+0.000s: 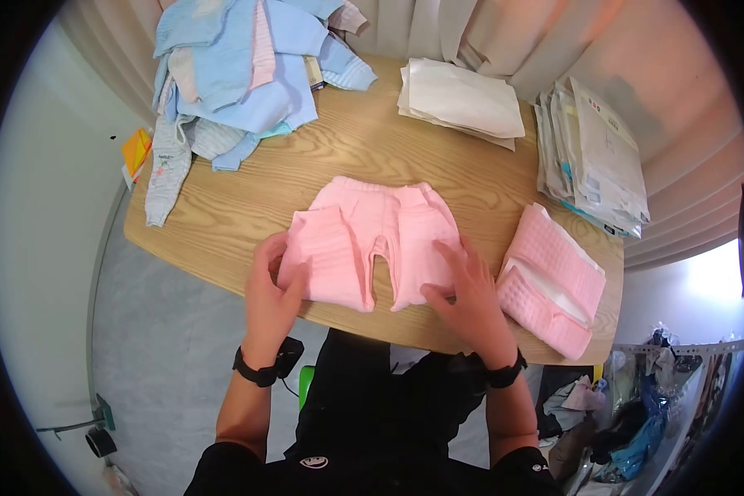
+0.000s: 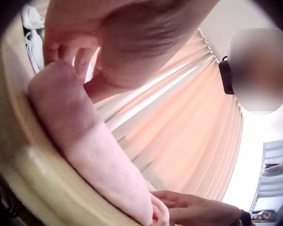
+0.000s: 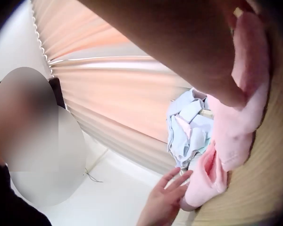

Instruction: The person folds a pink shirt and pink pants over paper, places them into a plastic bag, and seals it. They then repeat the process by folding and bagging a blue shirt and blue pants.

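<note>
Pink child's trousers point(image 1: 351, 219) lie on the table with both legs folded up toward the waistband. My left hand point(image 1: 273, 289) touches the outer side of the left folded leg, its fingers spread in the right wrist view. On the other leg rests my right hand point(image 1: 469, 298), fingers spread over the cloth and thumb near the fold. The left wrist view shows the thick folded edge of the pink cloth point(image 2: 104, 160) beneath my left hand point(image 2: 118, 42). Fingertips of my right hand are partly hidden in the right wrist view.
A folded pink garment point(image 1: 546, 269) lies to the right. Blue, grey and pink clothes point(image 1: 248, 74) are heaped at the back left. White sheets or bags point(image 1: 463, 99) lie at the back, beside a stack of packaged items point(image 1: 595, 157). The table's front edge is close to my body.
</note>
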Available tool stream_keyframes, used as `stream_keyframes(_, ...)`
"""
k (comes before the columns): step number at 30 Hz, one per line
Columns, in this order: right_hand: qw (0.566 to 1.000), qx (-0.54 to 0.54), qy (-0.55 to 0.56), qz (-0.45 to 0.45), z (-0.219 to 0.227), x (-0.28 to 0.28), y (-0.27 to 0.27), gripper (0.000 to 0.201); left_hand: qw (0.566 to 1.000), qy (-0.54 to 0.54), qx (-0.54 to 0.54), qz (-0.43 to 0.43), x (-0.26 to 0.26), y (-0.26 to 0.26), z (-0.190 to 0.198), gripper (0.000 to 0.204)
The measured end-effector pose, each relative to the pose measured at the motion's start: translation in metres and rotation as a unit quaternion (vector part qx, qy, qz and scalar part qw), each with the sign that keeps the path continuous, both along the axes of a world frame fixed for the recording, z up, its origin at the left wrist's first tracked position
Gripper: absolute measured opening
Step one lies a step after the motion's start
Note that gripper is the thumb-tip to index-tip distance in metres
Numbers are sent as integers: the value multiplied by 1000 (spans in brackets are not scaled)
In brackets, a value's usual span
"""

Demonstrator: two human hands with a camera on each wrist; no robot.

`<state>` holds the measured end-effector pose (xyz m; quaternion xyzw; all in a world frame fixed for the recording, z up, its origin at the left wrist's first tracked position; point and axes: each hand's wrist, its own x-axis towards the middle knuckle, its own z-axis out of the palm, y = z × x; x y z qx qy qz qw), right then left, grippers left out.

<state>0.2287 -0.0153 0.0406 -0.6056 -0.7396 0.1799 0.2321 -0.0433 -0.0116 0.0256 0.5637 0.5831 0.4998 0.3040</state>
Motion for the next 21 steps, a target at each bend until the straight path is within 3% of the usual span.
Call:
stream_keyframes(3,999,46,-11,-5,-4,-3,-3,50,998,-27,-61,2,-2,6,5,34)
stream_keyframes(4,999,46,-11,-6,-5,-3,-4,50,999,-28,-10,-11,-2,9,5,31)
stream_keyframes(6,991,-11,133,-26,-6,-2,-6,47,998,-29,43,-24,-1,14,4,30)
stream_keyframes(9,987,12,154,-49,2,-3,-11,43,990,-60,108,-70,2,20,9,32)
stream_keyframes(11,975,-34,211,-66,3,-6,-12,42,971,225,75,-33,9,20,22,30)
stream_keyframes(12,957,-79,266,-82,5,-6,-12,40,971,226,76,-34,11,18,20,30)
stream_keyframes(14,956,-106,265,-69,12,-4,-10,37,945,302,105,-69,13,11,11,29)
stream_keyframes(16,952,-139,265,-56,12,-4,-13,34,946,298,82,-99,17,4,7,30)
stream_keyframes(18,977,-19,210,-12,6,-4,-14,36,946,293,59,-127,24,-1,5,31)
stream_keyframes(19,977,-19,211,-13,2,-5,-13,36,953,265,63,-134,29,-4,5,34)
stream_keyframes(21,981,109,158,17,-7,-11,-9,42,961,221,55,-157,39,-7,7,43)
